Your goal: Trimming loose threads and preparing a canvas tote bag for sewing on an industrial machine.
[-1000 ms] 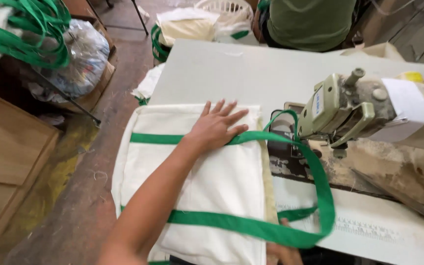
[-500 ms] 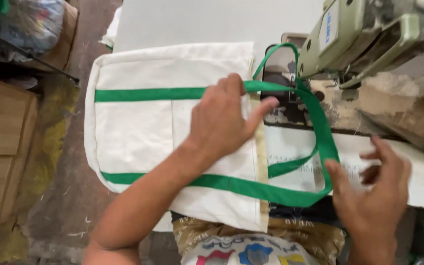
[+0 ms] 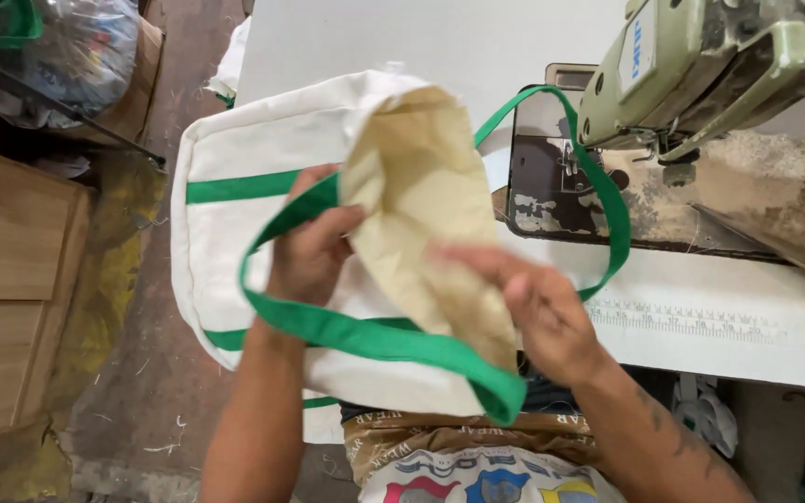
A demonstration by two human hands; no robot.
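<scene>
While both hands grip it, the one white tote bag (image 3: 263, 242) hangs over the white table's (image 3: 729, 326) near edge: left hand (image 3: 314, 247) pinching its opened mouth, right hand (image 3: 538, 307) clutching the tan lining (image 3: 430, 205). Two green handles (image 3: 375, 340) loop around. Beyond, one sewing machine (image 3: 710, 65) crowds the right; bare tabletop lies behind.

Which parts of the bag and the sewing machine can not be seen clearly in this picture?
- Head view: the sewing machine is cut off by the top and right edges.
- The needle area is too small to make out.
- The left hand and right hand cover part of the bag; its folded-up beige flap hides the cloth beneath.
</scene>
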